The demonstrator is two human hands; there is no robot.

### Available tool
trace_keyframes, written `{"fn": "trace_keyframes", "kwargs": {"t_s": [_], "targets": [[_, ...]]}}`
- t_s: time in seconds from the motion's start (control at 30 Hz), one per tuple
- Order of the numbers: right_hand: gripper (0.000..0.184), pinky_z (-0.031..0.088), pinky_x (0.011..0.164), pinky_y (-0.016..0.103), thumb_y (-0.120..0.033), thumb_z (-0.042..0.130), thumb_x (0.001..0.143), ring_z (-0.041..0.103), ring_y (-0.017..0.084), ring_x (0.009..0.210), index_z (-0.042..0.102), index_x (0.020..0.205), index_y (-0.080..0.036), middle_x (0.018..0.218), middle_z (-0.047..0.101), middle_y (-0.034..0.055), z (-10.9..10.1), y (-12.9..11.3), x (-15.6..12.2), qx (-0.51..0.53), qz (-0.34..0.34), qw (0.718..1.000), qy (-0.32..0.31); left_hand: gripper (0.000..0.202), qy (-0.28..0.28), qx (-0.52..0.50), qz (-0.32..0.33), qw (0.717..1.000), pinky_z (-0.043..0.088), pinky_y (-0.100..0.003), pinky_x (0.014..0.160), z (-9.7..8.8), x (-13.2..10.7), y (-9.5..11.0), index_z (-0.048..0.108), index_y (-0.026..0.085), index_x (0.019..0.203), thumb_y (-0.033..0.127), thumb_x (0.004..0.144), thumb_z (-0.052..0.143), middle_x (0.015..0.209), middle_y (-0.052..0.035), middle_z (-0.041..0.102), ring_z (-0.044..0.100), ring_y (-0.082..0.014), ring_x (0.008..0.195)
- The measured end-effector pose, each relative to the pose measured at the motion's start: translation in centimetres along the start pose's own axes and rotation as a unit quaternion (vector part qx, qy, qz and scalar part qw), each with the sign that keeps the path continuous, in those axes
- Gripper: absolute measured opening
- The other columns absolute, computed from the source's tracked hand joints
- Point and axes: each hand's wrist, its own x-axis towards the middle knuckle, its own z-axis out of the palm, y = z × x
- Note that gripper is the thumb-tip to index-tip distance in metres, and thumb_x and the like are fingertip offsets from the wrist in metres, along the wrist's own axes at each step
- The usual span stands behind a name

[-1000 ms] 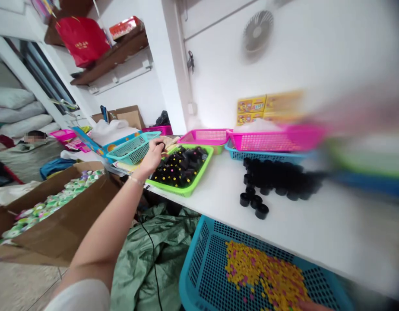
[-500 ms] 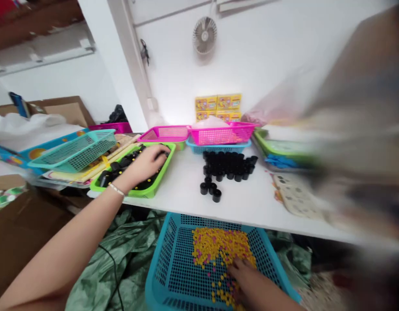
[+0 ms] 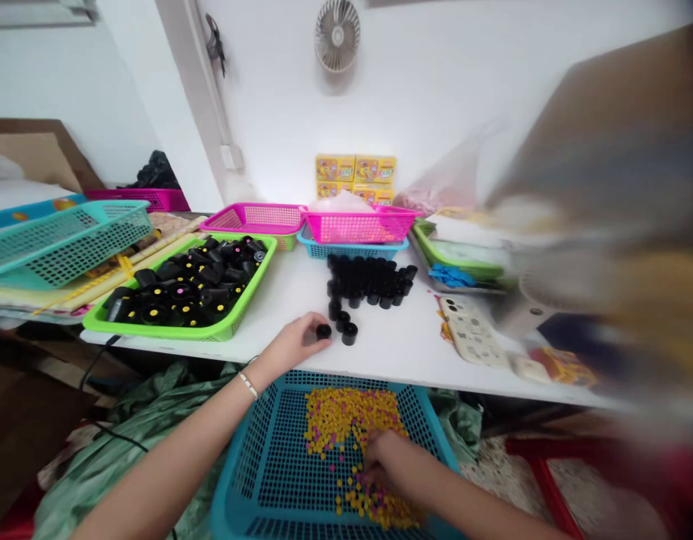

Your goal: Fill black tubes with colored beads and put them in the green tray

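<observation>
My left hand is closed with thumb and fingers around a small black cylindrical cap at the table's front edge. Just right of it stand a few more black caps, in line with a dense cluster of them. Below the edge, my right hand reaches into a blue mesh basket, its fingers curled down among small yellow and pink pellets. Its fingertips are partly hidden, and what they hold cannot be made out. Black pieces with yellow or pink dots fill a green basket on the left.
Pink baskets stand at the back before yellow boxes, under a wall fan. A patterned phone case and a blue crumpled item lie at right. A turquoise basket is far left. Something large and blurred fills the right side.
My left hand has come out of the green basket, moved right to the table edge and closed on a black cap. My right hand stays among the pellets, its fingers now more curled.
</observation>
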Motion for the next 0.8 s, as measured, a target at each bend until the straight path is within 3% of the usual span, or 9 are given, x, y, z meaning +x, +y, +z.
{"fn": "trace_keyframes", "kwargs": {"t_s": [0.23,0.4,0.47,0.6,0.8], "targets": [[0.024,0.046,0.071,0.025,-0.004,0.054,0.077,0.063,0.016,0.074,0.073,0.073,-0.019,0.072,0.069,0.0018,-4.9,-3.5,-0.3,0.053,-0.103,0.99,0.078,0.032,-0.065,-0.058,0.048,0.995,0.046,-0.033,0.087,-0.4,-0.6,0.3,0.063,0.02,0.102,0.034,0.075,0.07,0.101,-0.0039,0.067,0.06,-0.0174,0.094],[0.017,0.05,0.074,0.028,-0.02,0.053,0.087,0.061,0.015,0.082,0.069,0.089,-0.022,0.09,0.067,0.0022,-9.4,-6.7,1.9,0.141,-0.133,0.935,0.298,0.053,-0.117,-0.119,0.052,0.985,0.048,-0.034,0.089,-0.4,-0.2,-0.6,0.057,0.02,0.115,0.033,0.067,0.077,0.106,-0.0058,0.067,0.063,-0.0183,0.096],[0.015,0.051,0.068,0.026,-0.023,0.055,0.087,0.06,0.014,0.079,0.07,0.089,-0.021,0.091,0.064,0.0032,-10.4,-7.5,3.1,0.14,-0.138,0.919,0.342,0.063,-0.135,-0.14,0.045,0.98,0.049,-0.035,0.089,-0.4,-0.3,-0.8,0.051,0.021,0.123,0.032,0.066,0.078,0.099,-0.0052,0.069,0.065,-0.0188,0.094],[0.015,0.053,0.062,0.024,-0.023,0.057,0.085,0.059,0.011,0.073,0.072,0.084,-0.018,0.092,0.058,0.0043,-10.9,-8.2,4.3,0.132,-0.144,0.918,0.346,0.078,-0.149,-0.169,0.039,0.973,0.05,-0.035,0.086,-0.6,-0.4,-0.9,0.04,0.021,0.132,0.029,0.065,0.078,0.095,-0.0054,0.07,0.067,-0.0195,0.09],[0.016,0.056,0.062,0.026,-0.026,0.06,0.083,0.059,0.011,0.074,0.072,0.08,-0.016,0.096,0.055,0.0052,-10.5,-7.9,4.2,0.187,-0.122,0.92,0.322,0.079,-0.151,-0.163,0.042,0.974,0.05,-0.035,0.084,-0.6,-0.2,-0.9,0.04,0.021,0.133,0.029,0.064,0.079,0.091,-0.0056,0.07,0.067,-0.0205,0.088]]}}
